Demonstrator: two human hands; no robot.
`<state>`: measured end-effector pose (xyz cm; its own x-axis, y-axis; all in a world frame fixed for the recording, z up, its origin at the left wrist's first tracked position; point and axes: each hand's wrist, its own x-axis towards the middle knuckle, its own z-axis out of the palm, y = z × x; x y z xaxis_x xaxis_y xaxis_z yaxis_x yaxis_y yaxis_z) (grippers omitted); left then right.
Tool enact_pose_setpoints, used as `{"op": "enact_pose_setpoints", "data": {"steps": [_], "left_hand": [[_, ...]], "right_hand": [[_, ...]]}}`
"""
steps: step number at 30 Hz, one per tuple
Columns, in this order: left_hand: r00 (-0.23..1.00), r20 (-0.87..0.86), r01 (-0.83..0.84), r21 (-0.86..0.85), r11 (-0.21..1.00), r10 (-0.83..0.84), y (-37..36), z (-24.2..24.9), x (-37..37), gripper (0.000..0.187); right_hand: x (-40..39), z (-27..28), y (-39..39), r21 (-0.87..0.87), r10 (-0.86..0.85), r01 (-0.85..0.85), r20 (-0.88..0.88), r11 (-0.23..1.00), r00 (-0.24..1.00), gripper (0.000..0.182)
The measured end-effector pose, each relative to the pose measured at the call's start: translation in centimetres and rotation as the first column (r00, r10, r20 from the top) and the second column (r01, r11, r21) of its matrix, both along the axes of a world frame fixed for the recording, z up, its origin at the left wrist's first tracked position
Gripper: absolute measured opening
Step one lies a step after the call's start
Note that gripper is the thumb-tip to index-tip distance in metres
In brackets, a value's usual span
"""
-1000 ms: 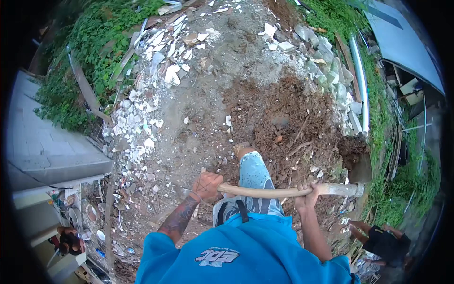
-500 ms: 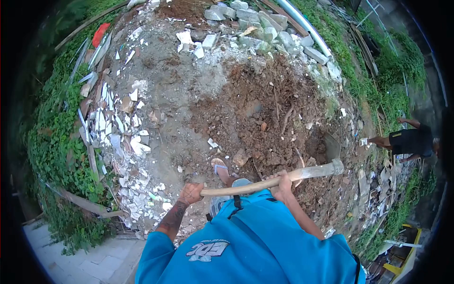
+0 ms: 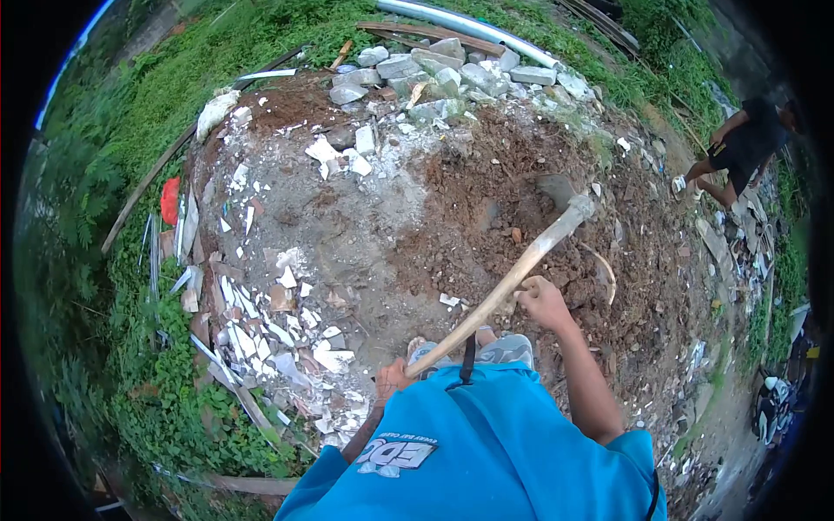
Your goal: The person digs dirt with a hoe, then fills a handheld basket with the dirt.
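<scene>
Here the hoe (image 3: 521,269) is the landmark: a long, pale, slightly curved wooden handle running from the person's waist up and away to a dull metal blade (image 3: 556,188) sunk in the loose, clumpy brown soil (image 3: 512,191). The right hand (image 3: 540,300) is closed around the handle about halfway along. The left hand (image 3: 393,379) grips the near end, partly hidden by the blue shirt (image 3: 486,451), so its fingers are hard to make out. Left of the handle lies hard grey packed earth (image 3: 365,217), and farther left a scatter of sharp white tile shards (image 3: 261,321) edged by green weeds (image 3: 113,174). Beyond the blade sit rough grey stone blocks (image 3: 434,65) and a long pale pipe (image 3: 469,30). Under the handle a sandalled foot (image 3: 417,347) just shows. Far right of the blade another person (image 3: 738,148) in dark clothes bends over, blurred and dim at the frame's edge.
</scene>
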<state>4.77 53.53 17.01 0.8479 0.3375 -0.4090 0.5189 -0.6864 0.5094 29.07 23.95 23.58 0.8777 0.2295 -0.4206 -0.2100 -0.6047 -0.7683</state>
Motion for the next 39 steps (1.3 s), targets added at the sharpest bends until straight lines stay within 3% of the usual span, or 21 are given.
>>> {"op": "enact_pose_setpoints", "data": {"steps": [2,3,6,8,9,10,11,12,13,14,15,17,20,24,26,28,29,31,33,36,39], "left_hand": [[0.992,-0.090,0.096,0.109,0.989,-0.086,3.1,-1.5,1.8,0.039],[0.982,-0.121,0.162,0.139,0.977,-0.145,4.4,-2.4,3.0,0.037],[0.920,-0.170,0.378,0.157,0.912,-0.352,5.8,-7.7,9.3,0.032],[0.667,-0.437,0.709,0.125,0.694,-0.603,2.6,-3.5,16.6,0.034],[0.669,-0.421,0.715,0.138,0.686,-0.612,1.3,-2.5,17.9,0.036],[0.674,-0.410,0.716,0.156,0.681,-0.614,0.8,-0.9,19.1,0.037],[0.681,-0.404,0.713,0.177,0.678,-0.611,0.8,-0.4,19.9,0.039],[0.646,-0.431,0.743,0.168,0.647,-0.630,1.6,-1.5,19.7,0.039],[0.613,-0.457,0.769,0.160,0.619,-0.644,2.6,-3.6,19.7,0.039],[0.586,-0.475,0.791,0.158,0.591,-0.657,2.9,-4.5,20.4,0.039],[0.592,-0.461,0.791,0.173,0.587,-0.661,2.9,-4.6,20.5,0.040],[0.605,-0.435,0.787,0.202,0.583,-0.667,2.7,-4.5,20.6,0.042],[0.658,-0.374,0.746,0.198,0.636,-0.654,1.4,-2.8,22.4,0.046],[0.647,-0.186,0.757,0.273,0.594,-0.739,-1.5,-0.1,24.6,0.035],[0.724,-0.084,0.678,0.271,0.683,-0.685,-2.9,0.1,24.6,0.034],[0.822,-0.043,0.561,0.241,0.792,-0.569,-5.6,1.0,24.4,0.041],[0.824,-0.054,0.553,0.296,0.779,-0.564,-7.0,2.1,23.5,0.045],[0.824,-0.088,0.559,0.293,0.776,-0.560,-8.9,2.7,22.3,0.047],[0.842,-0.078,0.530,0.308,0.790,-0.534,-10.6,2.2,21.5,0.049],[0.914,-0.061,0.400,0.301,0.866,-0.401,-11.5,1.4,19.1,0.048],[0.947,-0.005,0.304,0.326,0.895,-0.320,-10.3,-1.4,15.0,0.041]], "right_hand": [[-2.4,0.4,1.5,0.107,-0.038,0.024,0.131,0.994,0.991,0.033],[-4.1,0.4,1.5,0.240,-0.184,0.193,-0.060,0.951,0.981,0.037],[-12.1,-3.0,-2.7,0.001,-0.361,0.362,-0.057,0.932,0.931,0.036],[-20.9,-5.5,-7.3,-0.269,-0.385,0.401,0.113,0.876,0.916,0.035],[-25.5,-5.3,-9.5,-0.344,-0.462,0.483,0.147,0.805,0.874,0.034],[-31.6,-9.9,-13.9,-0.291,-0.675,0.666,0.085,0.686,0.733,0.031],[-37.9,-12.9,-16.9,-0.213,-0.881,0.870,0.077,0.444,0.468,0.028],[-42.1,-9.1,-15.7,-0.242,-0.945,0.941,0.166,0.236,0.280,0.027],[-48.2,-10.7,-17.0,-0.153,-0.999,0.988,0.040,0.000,0.006,0.023],[-54.7,-14.0,-17.8,-0.071,-0.964,0.963,0.073,-0.259,-0.254,0.025],[-58.0,-12.4,-15.3,-0.165,-0.925,0.913,0.141,-0.373,-0.352,0.033],[-68.0,-16.2,-12.6,-0.296,-0.835,0.830,-0.152,-0.473,-0.530,0.046],[-68.3,-15.5,-3.3,-0.601,-0.904,0.766,-0.162,-0.227,-0.395,0.038],[-59.3,-18.4,0.4,-0.398,-0.881,0.875,-0.469,0.275,0.063,0.028],[-53.8,-18.9,-0.8,-0.240,-0.854,0.887,-0.451,0.395,0.258,0.024],[-47.8,-19.0,-4.7,-0.115,-0.896,0.937,-0.351,0.331,0.273,0.020],[-44.4,-17.9,-7.0,-0.109,-0.934,0.961,-0.287,0.253,0.213,0.020],[-40.4,-17.6,-12.7,0.111,-0.970,0.978,-0.152,0.175,0.191,0.025],[-36.8,-12.6,-16.2,0.182,-1.000,0.983,-0.022,0.015,0.019,0.025],[-35.6,-9.1,-19.2,0.381,-0.984,0.907,-0.063,-0.177,-0.165,0.027],[-39.3,-10.7,-18.7,0.326,-0.991,0.941,0.056,-0.094,-0.119,0.026]]}}
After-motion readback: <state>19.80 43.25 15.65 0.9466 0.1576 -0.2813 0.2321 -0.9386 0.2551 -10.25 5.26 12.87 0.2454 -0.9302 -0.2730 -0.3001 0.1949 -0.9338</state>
